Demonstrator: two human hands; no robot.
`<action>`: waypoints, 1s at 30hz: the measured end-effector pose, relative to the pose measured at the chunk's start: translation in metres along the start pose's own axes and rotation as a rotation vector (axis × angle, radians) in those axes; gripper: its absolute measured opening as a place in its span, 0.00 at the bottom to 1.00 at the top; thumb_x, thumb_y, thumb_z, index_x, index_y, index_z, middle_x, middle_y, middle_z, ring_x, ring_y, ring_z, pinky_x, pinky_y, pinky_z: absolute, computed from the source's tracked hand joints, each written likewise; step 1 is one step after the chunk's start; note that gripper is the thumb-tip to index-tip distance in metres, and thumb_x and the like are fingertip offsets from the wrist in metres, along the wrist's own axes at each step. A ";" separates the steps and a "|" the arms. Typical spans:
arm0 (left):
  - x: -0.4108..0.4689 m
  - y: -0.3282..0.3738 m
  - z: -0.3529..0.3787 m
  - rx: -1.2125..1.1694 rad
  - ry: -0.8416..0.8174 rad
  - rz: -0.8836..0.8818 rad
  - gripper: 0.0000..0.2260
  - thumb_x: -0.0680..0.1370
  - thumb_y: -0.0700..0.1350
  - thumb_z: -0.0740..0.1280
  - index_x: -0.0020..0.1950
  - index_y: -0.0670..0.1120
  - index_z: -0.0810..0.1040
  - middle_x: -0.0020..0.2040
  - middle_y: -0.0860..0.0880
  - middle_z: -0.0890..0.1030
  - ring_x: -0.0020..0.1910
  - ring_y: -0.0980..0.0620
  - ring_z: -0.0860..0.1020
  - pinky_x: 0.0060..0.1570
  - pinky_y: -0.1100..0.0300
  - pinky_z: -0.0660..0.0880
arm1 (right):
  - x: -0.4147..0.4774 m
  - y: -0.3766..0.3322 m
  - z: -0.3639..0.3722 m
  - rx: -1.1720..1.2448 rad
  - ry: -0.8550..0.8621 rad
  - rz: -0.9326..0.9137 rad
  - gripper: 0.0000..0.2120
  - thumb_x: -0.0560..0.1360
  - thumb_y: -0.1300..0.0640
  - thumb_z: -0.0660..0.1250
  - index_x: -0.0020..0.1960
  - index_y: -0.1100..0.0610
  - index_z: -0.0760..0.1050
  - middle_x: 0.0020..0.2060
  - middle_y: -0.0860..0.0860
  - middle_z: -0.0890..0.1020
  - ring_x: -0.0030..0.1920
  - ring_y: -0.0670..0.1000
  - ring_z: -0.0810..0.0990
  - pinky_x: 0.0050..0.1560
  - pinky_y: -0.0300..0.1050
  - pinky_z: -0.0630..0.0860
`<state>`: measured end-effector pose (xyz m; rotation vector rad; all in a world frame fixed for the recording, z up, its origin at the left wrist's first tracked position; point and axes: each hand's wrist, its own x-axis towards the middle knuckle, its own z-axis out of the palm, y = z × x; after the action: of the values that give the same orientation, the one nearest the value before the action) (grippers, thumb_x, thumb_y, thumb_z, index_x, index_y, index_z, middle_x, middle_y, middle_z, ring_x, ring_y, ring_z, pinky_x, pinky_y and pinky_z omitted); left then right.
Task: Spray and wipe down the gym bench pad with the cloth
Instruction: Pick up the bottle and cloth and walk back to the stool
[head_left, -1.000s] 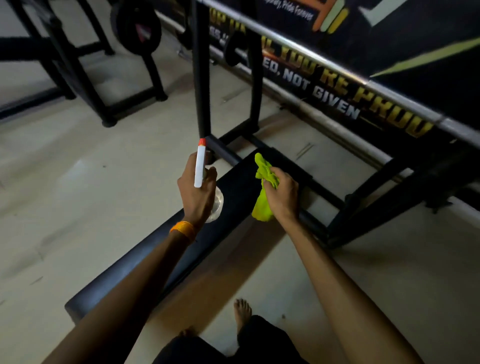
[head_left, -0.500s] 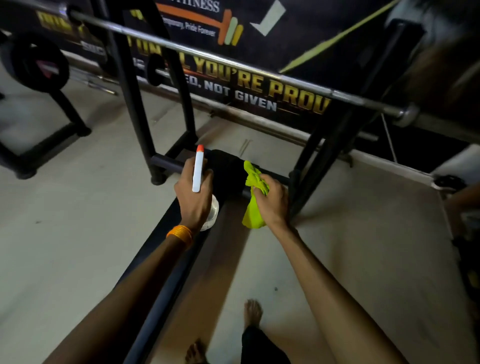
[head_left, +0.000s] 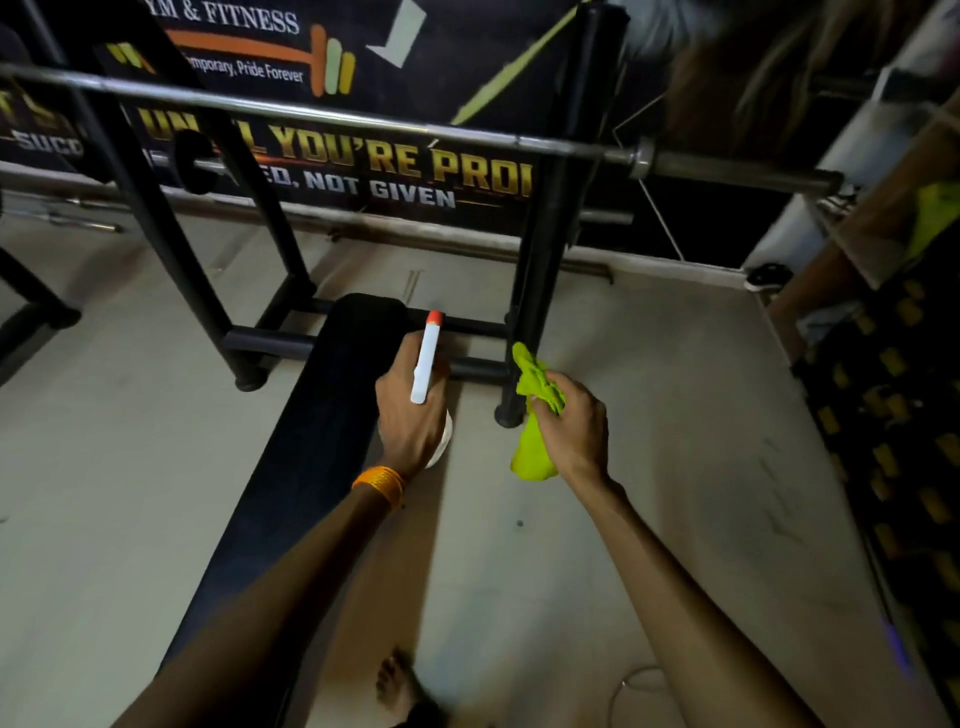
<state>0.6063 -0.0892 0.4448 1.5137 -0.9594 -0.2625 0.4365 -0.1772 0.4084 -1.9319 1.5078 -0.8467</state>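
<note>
The black bench pad (head_left: 311, 441) runs from lower left up to the rack. My left hand (head_left: 410, 415), with an orange band on the wrist, grips a white spray bottle (head_left: 426, 364) with a red nozzle tip; it hovers over the pad's right edge, nozzle pointing toward the pad's far end. My right hand (head_left: 574, 428) is closed on a bunched lime-green cloth (head_left: 532, 415), held above the floor to the right of the pad, not touching it.
Black rack uprights (head_left: 540, 291) stand at the pad's head, with a steel barbell (head_left: 363, 122) across them. A banner (head_left: 363, 171) covers the wall behind. Another person (head_left: 883, 405) stands at the right edge. My bare foot (head_left: 397, 680) is on the pale floor beside the bench.
My view has swung to the right, so the bench now lies left of both hands. The cloth hand has moved off the pad to over the floor. Both grips are unchanged.
</note>
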 end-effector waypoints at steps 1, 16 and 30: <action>-0.013 0.005 0.005 -0.010 -0.010 -0.003 0.05 0.81 0.34 0.66 0.55 0.41 0.79 0.43 0.37 0.80 0.40 0.42 0.78 0.42 0.48 0.77 | -0.011 0.010 -0.009 -0.005 0.004 0.009 0.16 0.74 0.56 0.70 0.61 0.48 0.80 0.55 0.52 0.85 0.55 0.59 0.81 0.49 0.47 0.76; -0.182 0.060 0.045 -0.143 -0.169 -0.108 0.07 0.80 0.40 0.67 0.55 0.51 0.78 0.41 0.50 0.79 0.36 0.63 0.77 0.42 0.59 0.74 | -0.173 0.095 -0.125 -0.074 0.150 0.175 0.16 0.74 0.58 0.69 0.61 0.49 0.80 0.56 0.52 0.85 0.56 0.59 0.81 0.50 0.49 0.77; -0.326 0.097 0.147 -0.144 -0.449 -0.094 0.12 0.80 0.41 0.65 0.62 0.52 0.75 0.42 0.58 0.77 0.38 0.69 0.77 0.42 0.79 0.69 | -0.288 0.228 -0.237 -0.058 0.310 0.388 0.18 0.73 0.59 0.70 0.63 0.52 0.80 0.58 0.54 0.85 0.59 0.60 0.81 0.56 0.52 0.78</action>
<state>0.2650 0.0406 0.3832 1.3938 -1.1924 -0.7475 0.0633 0.0432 0.3524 -1.5157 2.0249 -0.9597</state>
